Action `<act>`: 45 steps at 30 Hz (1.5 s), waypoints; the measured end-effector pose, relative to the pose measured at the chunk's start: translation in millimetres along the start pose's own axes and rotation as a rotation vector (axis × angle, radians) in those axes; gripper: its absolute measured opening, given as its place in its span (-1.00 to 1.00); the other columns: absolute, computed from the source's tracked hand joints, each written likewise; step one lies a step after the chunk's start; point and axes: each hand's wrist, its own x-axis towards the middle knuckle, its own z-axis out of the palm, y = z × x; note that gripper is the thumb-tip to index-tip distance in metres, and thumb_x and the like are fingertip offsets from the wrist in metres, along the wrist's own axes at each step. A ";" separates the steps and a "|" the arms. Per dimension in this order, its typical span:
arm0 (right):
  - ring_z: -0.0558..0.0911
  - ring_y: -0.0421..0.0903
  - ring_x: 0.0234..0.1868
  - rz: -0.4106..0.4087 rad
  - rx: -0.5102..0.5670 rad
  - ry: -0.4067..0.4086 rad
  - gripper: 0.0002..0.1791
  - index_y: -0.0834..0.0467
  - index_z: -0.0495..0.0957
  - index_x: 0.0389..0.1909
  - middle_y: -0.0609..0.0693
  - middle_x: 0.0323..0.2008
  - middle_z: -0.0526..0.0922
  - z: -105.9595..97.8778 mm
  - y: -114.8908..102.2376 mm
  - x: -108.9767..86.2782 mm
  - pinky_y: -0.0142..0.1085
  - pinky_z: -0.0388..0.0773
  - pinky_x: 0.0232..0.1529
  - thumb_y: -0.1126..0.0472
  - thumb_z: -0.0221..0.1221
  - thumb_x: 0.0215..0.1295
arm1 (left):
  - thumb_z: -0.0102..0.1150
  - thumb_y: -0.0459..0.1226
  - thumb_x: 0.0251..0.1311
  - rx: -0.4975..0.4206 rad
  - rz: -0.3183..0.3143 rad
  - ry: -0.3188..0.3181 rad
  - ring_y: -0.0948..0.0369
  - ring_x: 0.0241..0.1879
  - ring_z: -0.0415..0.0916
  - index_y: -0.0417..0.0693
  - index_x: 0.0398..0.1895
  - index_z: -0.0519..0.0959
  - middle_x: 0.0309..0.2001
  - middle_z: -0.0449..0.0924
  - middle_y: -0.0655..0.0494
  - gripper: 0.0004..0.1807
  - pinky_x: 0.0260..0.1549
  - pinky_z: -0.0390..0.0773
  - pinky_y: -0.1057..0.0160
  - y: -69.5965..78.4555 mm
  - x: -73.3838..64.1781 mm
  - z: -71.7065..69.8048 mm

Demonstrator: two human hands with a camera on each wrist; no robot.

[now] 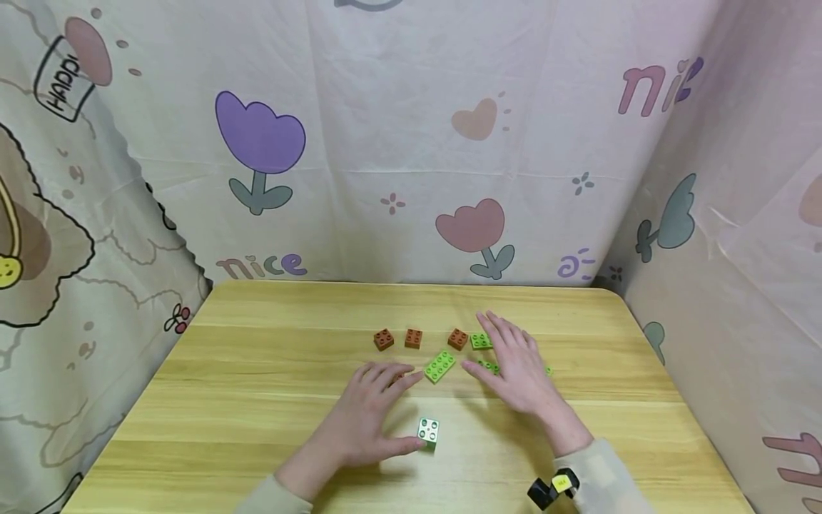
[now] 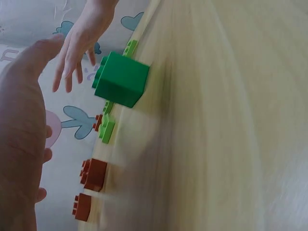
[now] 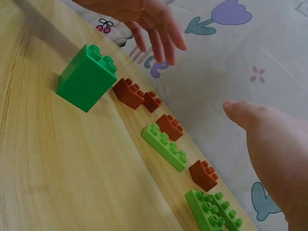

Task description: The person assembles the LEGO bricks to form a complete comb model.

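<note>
Nearby, hands (image 1: 367, 420) partly hide lime and brown bricks (image 1: 480, 342).

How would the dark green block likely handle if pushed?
The dark green block looks like moulded plastic, so probably stiff. Its flat faces suggest sliding rather than rolling. Standing fairly tall, it might tip if pushed near the top.

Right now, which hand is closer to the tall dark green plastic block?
Left. The left hand is left of the dark green block, its thumb near it; the right hand is farther off, beyond it and rightward.
</note>
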 end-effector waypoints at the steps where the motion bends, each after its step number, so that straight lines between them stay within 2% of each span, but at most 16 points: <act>1: 0.21 0.25 0.56 -0.001 0.006 0.001 -0.01 0.00 0.02 0.72 0.11 0.65 0.13 0.7 0.0 0.4 0.38 0.09 0.45 -0.38 0.12 0.48 | 0.41 0.42 0.05 -0.007 0.004 0.002 0.12 0.38 0.36 0.20 0.56 0.38 0.42 0.45 0.17 0.04 0.39 0.29 -0.17 1.0 0.1 2.1; 5: 0.20 0.20 0.57 0.001 0.033 -0.013 -0.02 -0.03 0.01 0.72 0.07 0.64 0.15 4.2 0.2 2.1 0.36 0.09 0.46 -0.40 0.12 0.48 | 0.33 0.45 0.10 -0.010 0.005 -0.024 0.12 0.32 0.41 0.13 0.54 0.40 0.36 0.49 0.20 0.02 0.37 0.32 -0.19 3.6 0.1 8.2; 9: 0.22 0.19 0.57 0.001 0.058 -0.020 -0.02 -0.03 0.04 0.71 0.05 0.63 0.18 7.7 -0.4 4.1 0.35 0.10 0.46 -0.39 0.14 0.47 | 0.23 0.50 0.14 -0.044 -0.029 -0.071 0.08 0.36 0.40 0.15 0.56 0.36 0.37 0.49 0.21 0.03 0.38 0.32 -0.23 6.1 -0.4 10.4; 17: 0.25 0.16 0.55 0.013 0.119 -0.029 -0.05 -0.01 0.08 0.69 0.08 0.61 0.22 15.7 -2.1 8.5 0.33 0.12 0.46 -0.25 0.26 0.46 | 0.36 0.42 0.11 -0.170 -0.116 -0.126 0.09 0.40 0.39 0.20 0.56 0.37 0.39 0.49 0.25 0.01 0.39 0.32 -0.23 10.6 -1.5 11.6; 20: 0.24 0.16 0.55 0.024 0.137 -0.034 -0.05 0.00 0.10 0.69 0.08 0.60 0.23 17.3 -3.3 10.4 0.31 0.11 0.47 -0.26 0.26 0.46 | 0.31 0.44 0.14 -0.182 -0.125 -0.133 0.12 0.38 0.41 0.21 0.55 0.38 0.38 0.49 0.29 -0.01 0.40 0.32 -0.21 11.5 -2.2 12.3; 26: 0.26 0.15 0.55 0.046 0.152 -0.048 -0.08 0.02 0.14 0.67 0.11 0.58 0.27 22.5 -3.9 14.8 0.31 0.14 0.46 -0.22 0.28 0.46 | 0.23 0.49 0.16 -0.199 -0.109 -0.127 0.19 0.32 0.46 0.21 0.55 0.39 0.34 0.53 0.33 -0.01 0.33 0.41 -0.18 12.8 -3.1 15.9; 30: 0.31 0.14 0.51 0.063 0.144 -0.046 -0.11 0.03 0.19 0.64 0.14 0.53 0.34 27.2 -3.7 17.8 0.28 0.22 0.40 -0.21 0.30 0.45 | 0.22 0.50 0.15 -0.174 -0.090 -0.119 0.28 0.21 0.51 0.23 0.54 0.40 0.20 0.59 0.40 -0.02 0.23 0.51 -0.12 12.1 -3.7 21.2; 36: 0.40 0.13 0.43 0.084 0.135 -0.036 -0.16 0.09 0.29 0.58 0.11 0.45 0.43 31.5 -2.7 21.6 0.25 0.31 0.32 -0.18 0.32 0.44 | 0.33 0.44 0.12 -0.155 -0.057 -0.120 0.35 0.11 0.52 0.21 0.48 0.47 0.05 0.61 0.48 -0.07 0.18 0.54 0.00 12.8 -1.5 26.6; 45: 0.46 0.10 0.32 0.110 0.121 -0.032 -0.22 0.17 0.40 0.50 0.11 0.34 0.51 37.9 1.6 26.3 0.12 0.36 0.20 -0.17 0.34 0.43 | 0.46 0.22 0.19 -0.126 -0.056 -0.179 0.30 0.14 0.55 0.24 0.31 0.62 0.13 0.66 0.39 -0.34 0.23 0.50 0.00 17.0 0.2 27.1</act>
